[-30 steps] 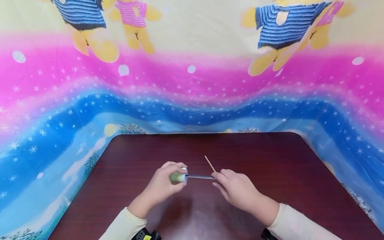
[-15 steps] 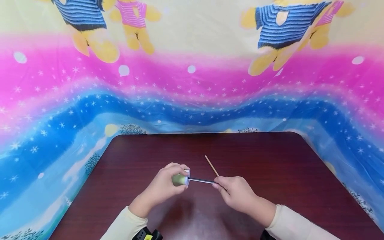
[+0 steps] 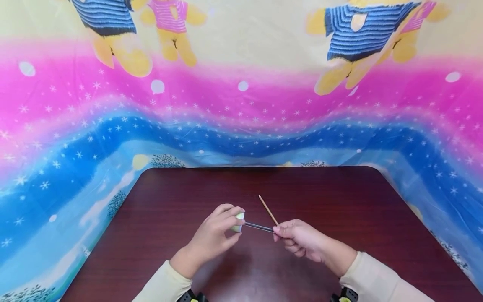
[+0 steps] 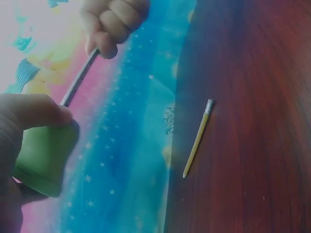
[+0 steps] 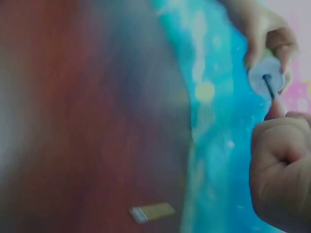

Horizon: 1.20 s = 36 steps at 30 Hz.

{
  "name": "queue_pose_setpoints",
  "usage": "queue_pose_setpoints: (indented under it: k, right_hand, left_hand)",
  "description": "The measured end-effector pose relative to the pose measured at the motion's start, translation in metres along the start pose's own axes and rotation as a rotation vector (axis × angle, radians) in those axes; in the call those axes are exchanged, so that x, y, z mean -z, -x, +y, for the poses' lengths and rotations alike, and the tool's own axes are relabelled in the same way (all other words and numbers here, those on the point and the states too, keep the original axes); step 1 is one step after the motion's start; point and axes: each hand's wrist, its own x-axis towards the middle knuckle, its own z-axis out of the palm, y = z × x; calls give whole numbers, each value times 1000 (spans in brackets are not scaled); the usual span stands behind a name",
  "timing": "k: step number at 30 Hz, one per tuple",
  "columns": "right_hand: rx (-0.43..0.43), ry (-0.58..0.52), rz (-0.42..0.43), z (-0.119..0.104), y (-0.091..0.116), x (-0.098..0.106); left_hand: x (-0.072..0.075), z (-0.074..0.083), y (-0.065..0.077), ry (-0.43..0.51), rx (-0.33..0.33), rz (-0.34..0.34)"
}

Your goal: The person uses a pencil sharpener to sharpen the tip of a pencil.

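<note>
My left hand (image 3: 213, 233) grips a green pencil sharpener (image 4: 43, 155) with fingers and thumb around its body. Its pale round face (image 5: 260, 81) points towards my right hand (image 3: 303, 239). A dark pencil (image 3: 258, 227) runs from the hole in that face to my right hand, which pinches it between thumb and curled fingers. How deep the pencil's tip sits is hidden inside the sharpener. Both are held up above the table. Behind the right hand, a yellow pencil (image 4: 198, 138) with a pale-banded end lies on the table.
A dark red-brown wooden table (image 3: 181, 188) with rounded far corners spreads under the hands. A pink and blue patterned cloth (image 3: 241, 109) with printed bears hangs along its back and sides.
Both hands and the sharpener have shifted slightly right. My right hand has rotated about the pencil, its curled fingers now showing. The dark pencil slants more. The yellow pencil stays put.
</note>
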Motion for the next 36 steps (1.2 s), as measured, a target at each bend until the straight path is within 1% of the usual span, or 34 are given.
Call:
queue_pose_setpoints:
  k: [1,2,3,4,5,6,7,8,9,10,11,13,15,16,19,22,25,26,28,29,31,33,34,35,36]
  right_hand:
    - [77,168,34,0,0,0]
    - [186,380,77,1,0,1]
    - [322,629,138,3,-1,1]
    - [475,882,220,5,-2,1]
    - [632,1113,327,7,-4,1]
    - [785,1299,444,10,-6,2]
    - [915,1414,524,12,-7,2]
    - [1039,1494,590,15,-9,2]
    - [1123,1532,627,17,-10,3]
    - [1169,1538,641,18,-11,2]
    - [1184,1521,639,18,-11,1]
    - [1162,1446,601,19,-9,-1]
    - [1089,1329,544,19,-6,-5]
    - [1030,1256,505,18,-5,-7]
    - [816,1010,396,15,0,-10]
    - [549,731,299,10,3,-12]
    - [277,336,143,7,5,-11]
    - [199,200,91,7,5,-10]
    - [62,-50,-4,8,5,-8]
    - [10,-154,-54,9,5,-7]
    - [-45,-270,-133,11,4,-4]
    - [-68,-323,-188,11,3,-1]
    - [-77,-321,-202,11,2,0]
    - [-80,-295,-202,10,2,1]
    - [-73,-243,-188,8,1,2]
  left_hand:
    - [0,0,0,28,44,-14]
    - [0,1,-1,70,106,-33]
    - [1,1,-2,110,177,-53]
    - [1,1,-2,153,257,-72]
    - [2,2,-3,203,339,-90]
    - [3,2,-4,248,412,-106]
    - [4,3,-4,294,473,-118]
    - [5,3,-5,329,520,-130]
    - [5,3,-5,354,546,-141]
    - [6,3,-5,375,555,-149]
    - [6,3,-6,389,549,-156]
    - [7,3,-5,387,500,-167]
    - [7,3,-4,361,428,-164]
    - [7,2,-3,341,390,-158]
    - [6,1,-2,264,271,-136]
    - [3,-1,0,168,143,-101]
    - [2,-2,2,83,27,-66]
    - [1,-3,3,64,-5,-53]
    - [1,-3,4,38,-62,-29]
    - [0,-3,4,21,-84,-19]
    - [0,-2,4,-12,-136,8]
    - [0,-2,3,-24,-155,21]
    - [0,-2,3,-21,-151,20]
    - [0,-2,3,-18,-143,16]
    - [0,-2,3,-8,-124,8]
